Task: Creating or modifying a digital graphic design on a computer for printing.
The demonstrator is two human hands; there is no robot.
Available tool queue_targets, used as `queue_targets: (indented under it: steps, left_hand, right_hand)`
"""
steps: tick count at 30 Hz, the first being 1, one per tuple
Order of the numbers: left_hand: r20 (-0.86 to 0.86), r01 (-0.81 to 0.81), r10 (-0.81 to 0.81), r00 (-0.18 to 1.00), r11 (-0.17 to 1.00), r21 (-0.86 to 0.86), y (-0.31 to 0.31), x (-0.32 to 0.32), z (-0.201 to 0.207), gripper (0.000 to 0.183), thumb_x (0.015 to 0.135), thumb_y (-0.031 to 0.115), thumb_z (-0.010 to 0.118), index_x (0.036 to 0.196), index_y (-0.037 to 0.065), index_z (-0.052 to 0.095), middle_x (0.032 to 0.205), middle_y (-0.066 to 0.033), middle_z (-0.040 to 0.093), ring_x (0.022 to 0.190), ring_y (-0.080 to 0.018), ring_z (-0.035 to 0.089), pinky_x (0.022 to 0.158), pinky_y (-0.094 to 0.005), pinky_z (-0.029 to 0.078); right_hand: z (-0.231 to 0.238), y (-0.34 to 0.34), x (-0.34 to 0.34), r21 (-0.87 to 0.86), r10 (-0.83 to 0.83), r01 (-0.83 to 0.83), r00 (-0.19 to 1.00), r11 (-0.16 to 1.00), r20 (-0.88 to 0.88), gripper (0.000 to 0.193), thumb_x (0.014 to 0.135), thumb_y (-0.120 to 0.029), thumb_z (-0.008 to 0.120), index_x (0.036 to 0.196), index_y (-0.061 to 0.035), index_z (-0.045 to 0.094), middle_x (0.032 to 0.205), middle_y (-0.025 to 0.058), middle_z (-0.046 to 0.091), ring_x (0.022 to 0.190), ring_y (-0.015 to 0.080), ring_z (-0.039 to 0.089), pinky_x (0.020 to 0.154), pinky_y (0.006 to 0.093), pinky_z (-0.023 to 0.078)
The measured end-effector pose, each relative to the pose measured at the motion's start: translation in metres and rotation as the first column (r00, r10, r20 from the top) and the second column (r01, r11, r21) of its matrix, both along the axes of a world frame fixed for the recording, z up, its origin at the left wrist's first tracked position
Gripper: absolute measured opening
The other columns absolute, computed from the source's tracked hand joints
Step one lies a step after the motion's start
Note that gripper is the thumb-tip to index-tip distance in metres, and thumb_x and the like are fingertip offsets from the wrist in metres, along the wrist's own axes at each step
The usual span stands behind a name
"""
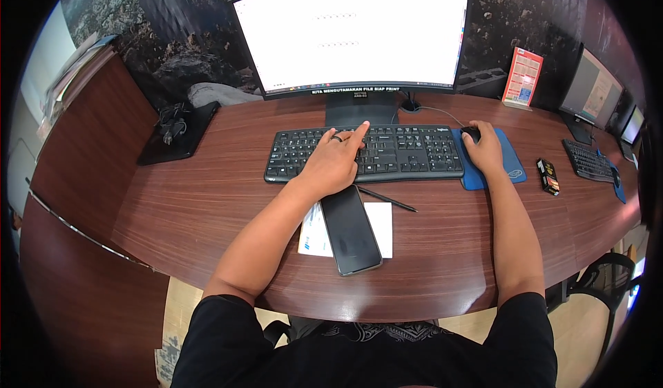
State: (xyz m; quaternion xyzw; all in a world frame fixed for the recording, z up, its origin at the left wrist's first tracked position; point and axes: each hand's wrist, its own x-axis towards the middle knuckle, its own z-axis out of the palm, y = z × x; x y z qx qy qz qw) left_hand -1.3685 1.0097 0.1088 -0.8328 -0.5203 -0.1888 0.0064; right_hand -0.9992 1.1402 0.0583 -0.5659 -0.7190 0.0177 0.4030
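Note:
My left hand [333,163] lies over the left half of a black keyboard [407,156], fingers stretched and apart, a dark ring on one of them. On the right, my right hand [485,152] is wrapped over a black computer mouse [472,133], which sits on a blue mouse pad [511,161]. Below my left wrist a dark smartphone [351,232] rests on a white paper [382,225]. A black pen or pencil [390,199] lies slanted between the keyboard and the paper. Behind the keyboard stands a large monitor [352,42] with a mostly white screen.
A closed black laptop [181,139] with a bundled cable on it lies at the left, by a wooden partition [76,139]. Toward the right are a small black box [548,176], a red-and-white stand card [523,77], a second monitor [590,91] and another keyboard [588,160].

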Motion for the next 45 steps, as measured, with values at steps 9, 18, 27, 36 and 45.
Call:
queue_targets:
  steps: [9, 18, 27, 36, 45]
  left_hand:
    - [0.070, -0.198, 0.187, 0.980, 0.949, 0.244, -0.040, -0.093, 0.006, 0.076, 0.087, 0.005, 0.061, 0.156, 0.004, 0.027, 0.138, -0.0176, 0.060, 0.133, -0.0356, 0.051, 0.118, -0.0519, 0.028]
    - [0.391, -0.480, 0.496, 0.775, 0.865, -0.147, -0.053, -0.159, -0.036, 0.082, 0.095, 0.043, 0.066, 0.156, 0.001, 0.030, 0.141, -0.0250, 0.057, 0.133, -0.0408, 0.051, 0.115, -0.0492, 0.030]
    - [0.330, -0.473, 0.527, 0.783, 0.850, -0.232, -0.064, -0.130, -0.040, 0.090, 0.094, 0.044, 0.066, 0.158, 0.000, 0.021, 0.152, -0.0264, 0.046, 0.146, -0.0375, 0.038, 0.122, -0.0581, 0.006]
    - [0.352, -0.466, 0.529, 0.772, 0.848, -0.253, -0.061, -0.134, -0.039, 0.090, 0.092, 0.041, 0.069, 0.158, 0.002, 0.022, 0.152, -0.0256, 0.046, 0.146, -0.0374, 0.039, 0.122, -0.0591, 0.009]
    - [0.306, -0.450, 0.527, 0.793, 0.845, -0.290, -0.060, -0.131, -0.033, 0.086, 0.093, 0.035, 0.068, 0.159, 0.004, 0.022, 0.156, -0.0229, 0.042, 0.148, -0.0344, 0.036, 0.122, -0.0603, 0.006]
  right_hand:
    - [0.004, -0.006, 0.000, 0.002, 0.067, -0.067, 0.997, 0.998, -0.041, 0.031, 0.086, -0.019, 0.075, 0.113, -0.0063, 0.069, 0.120, 0.0126, 0.065, 0.113, 0.0329, 0.064, 0.097, 0.0399, 0.050]
    - [-0.001, 0.000, 0.004, 0.052, 0.084, -0.084, 0.996, 0.995, 0.005, 0.029, 0.086, -0.018, 0.075, 0.112, -0.0054, 0.069, 0.120, 0.0142, 0.065, 0.113, 0.0337, 0.064, 0.097, 0.0397, 0.050]
    - [0.007, -0.007, -0.003, 0.020, 0.010, -0.010, 1.000, 1.000, -0.022, 0.024, 0.085, -0.016, 0.074, 0.105, -0.0040, 0.070, 0.118, 0.0159, 0.065, 0.113, 0.0354, 0.063, 0.096, 0.0411, 0.050]
    - [0.007, -0.006, -0.005, -0.013, 0.001, -0.002, 1.000, 1.000, -0.023, 0.033, 0.085, -0.016, 0.075, 0.114, -0.0038, 0.066, 0.117, 0.0154, 0.065, 0.111, 0.0343, 0.063, 0.095, 0.0405, 0.050]
    - [0.002, -0.004, 0.002, 0.031, 0.057, -0.058, 0.998, 0.998, 0.022, 0.029, 0.085, -0.014, 0.075, 0.111, -0.0036, 0.068, 0.117, 0.0154, 0.064, 0.112, 0.0343, 0.063, 0.095, 0.0401, 0.049]
